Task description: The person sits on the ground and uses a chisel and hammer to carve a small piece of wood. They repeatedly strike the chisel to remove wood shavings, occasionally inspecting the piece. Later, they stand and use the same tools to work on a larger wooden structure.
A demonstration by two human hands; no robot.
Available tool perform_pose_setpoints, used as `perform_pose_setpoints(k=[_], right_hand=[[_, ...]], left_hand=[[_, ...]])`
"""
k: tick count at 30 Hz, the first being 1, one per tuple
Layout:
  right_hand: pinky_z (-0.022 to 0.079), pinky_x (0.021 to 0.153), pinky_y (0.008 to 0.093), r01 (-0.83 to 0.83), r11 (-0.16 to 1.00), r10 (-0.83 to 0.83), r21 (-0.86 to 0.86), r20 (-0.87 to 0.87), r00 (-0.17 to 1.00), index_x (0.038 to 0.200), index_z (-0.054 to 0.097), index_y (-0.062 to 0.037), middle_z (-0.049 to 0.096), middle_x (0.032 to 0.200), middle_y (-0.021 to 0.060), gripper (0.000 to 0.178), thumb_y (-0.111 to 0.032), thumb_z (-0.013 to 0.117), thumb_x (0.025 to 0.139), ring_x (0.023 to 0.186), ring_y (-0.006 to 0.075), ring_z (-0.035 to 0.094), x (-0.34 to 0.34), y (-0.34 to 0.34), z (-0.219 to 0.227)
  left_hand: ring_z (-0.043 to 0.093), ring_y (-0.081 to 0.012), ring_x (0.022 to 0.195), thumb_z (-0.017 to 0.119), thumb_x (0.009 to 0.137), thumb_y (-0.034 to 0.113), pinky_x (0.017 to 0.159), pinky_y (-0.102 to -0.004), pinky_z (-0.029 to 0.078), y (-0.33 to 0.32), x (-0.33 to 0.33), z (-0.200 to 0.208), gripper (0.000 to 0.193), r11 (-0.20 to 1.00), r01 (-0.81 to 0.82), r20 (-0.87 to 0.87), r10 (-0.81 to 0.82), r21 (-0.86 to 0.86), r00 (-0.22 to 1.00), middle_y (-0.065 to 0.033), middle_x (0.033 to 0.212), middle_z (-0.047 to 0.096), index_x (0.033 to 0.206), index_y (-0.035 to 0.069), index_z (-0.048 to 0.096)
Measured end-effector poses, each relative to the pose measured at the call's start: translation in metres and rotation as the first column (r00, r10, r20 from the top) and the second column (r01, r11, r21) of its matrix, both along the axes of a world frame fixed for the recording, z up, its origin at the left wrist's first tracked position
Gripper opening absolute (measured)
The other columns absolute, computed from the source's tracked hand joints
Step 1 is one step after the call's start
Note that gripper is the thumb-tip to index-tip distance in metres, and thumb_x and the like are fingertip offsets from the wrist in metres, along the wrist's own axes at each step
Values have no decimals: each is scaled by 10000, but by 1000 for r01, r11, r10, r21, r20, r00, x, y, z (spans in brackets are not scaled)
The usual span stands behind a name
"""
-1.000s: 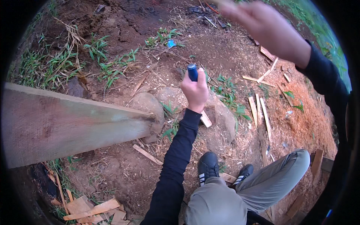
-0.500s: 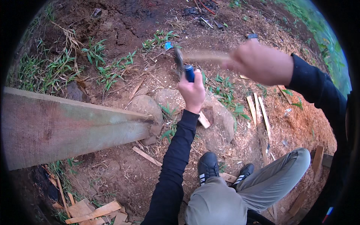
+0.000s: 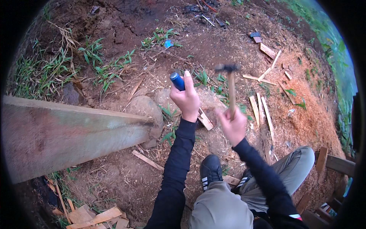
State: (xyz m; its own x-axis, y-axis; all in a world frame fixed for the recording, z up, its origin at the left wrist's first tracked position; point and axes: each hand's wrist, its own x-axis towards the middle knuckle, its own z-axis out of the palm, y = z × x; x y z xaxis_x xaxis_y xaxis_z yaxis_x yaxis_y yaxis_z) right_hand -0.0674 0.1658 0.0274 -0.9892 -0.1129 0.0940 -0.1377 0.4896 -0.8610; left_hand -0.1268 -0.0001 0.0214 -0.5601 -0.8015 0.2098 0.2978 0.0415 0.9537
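Observation:
My left hand (image 3: 186, 98) is closed around a chisel (image 3: 177, 81) with a blue handle, its capped end upward and the thumb lying along it. The chisel's blade is hidden below the fist. To the right, my right hand (image 3: 232, 124) grips a hammer (image 3: 231, 89) low on its wooden handle. The dark hammer head is raised, slightly blurred, and apart from the chisel. A short piece of wood (image 3: 206, 120) shows just below my left hand, near a stone (image 3: 143, 108).
A thick wooden beam (image 3: 76, 137) juts in from the left, its end by the stone. Wood strips (image 3: 268, 120), sawdust (image 3: 312, 118) and offcuts (image 3: 97, 217) lie on the ground. My shoes (image 3: 211, 170) stand close below my hands.
The hammer has swung away from the chisel's capped end and now stands upright to its right. My right hand has come down and nearer; my left hand has shifted slightly left.

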Motion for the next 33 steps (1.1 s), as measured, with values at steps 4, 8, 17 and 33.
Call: perform_pose_setpoints(k=[4,8,17,33], right_hand=[[414,645,330,-5,1000,4,25,39,999,980,670,-53,418,706,5,421,-205,880,649,696,177,474,35,-15,-52],[429,660,355,-113,989,118,100,-47,992,989,680,-69,444,715,34,382,-124,832,642,713,220,509,30,-12,-74],[456,719,406,-525,845,523,104,44,851,879,639,-54,473,697,76,281,-6,765,632,817,297,553,-50,13,-64],[464,731,424,-644,755,641,119,74,764,693,441,-43,555,815,152,297,-14,731,637,853,367,575,-70,4,-63]], left_hand=[[402,-51,426,594,962,230,395,-224,308,6,19,18,277,970,150,-84,-136,189,987,42,563,436,772,78,463],[477,-100,498,564,941,165,450,-234,399,2,34,29,174,978,159,-80,-149,134,986,-14,629,480,843,32,509],[377,-100,437,513,877,56,421,-261,351,-22,77,20,161,833,501,-394,-389,235,833,-17,553,415,751,71,415],[427,-165,555,467,898,141,592,-332,400,-5,110,23,180,977,209,-267,-191,40,945,-42,629,428,744,82,396]])
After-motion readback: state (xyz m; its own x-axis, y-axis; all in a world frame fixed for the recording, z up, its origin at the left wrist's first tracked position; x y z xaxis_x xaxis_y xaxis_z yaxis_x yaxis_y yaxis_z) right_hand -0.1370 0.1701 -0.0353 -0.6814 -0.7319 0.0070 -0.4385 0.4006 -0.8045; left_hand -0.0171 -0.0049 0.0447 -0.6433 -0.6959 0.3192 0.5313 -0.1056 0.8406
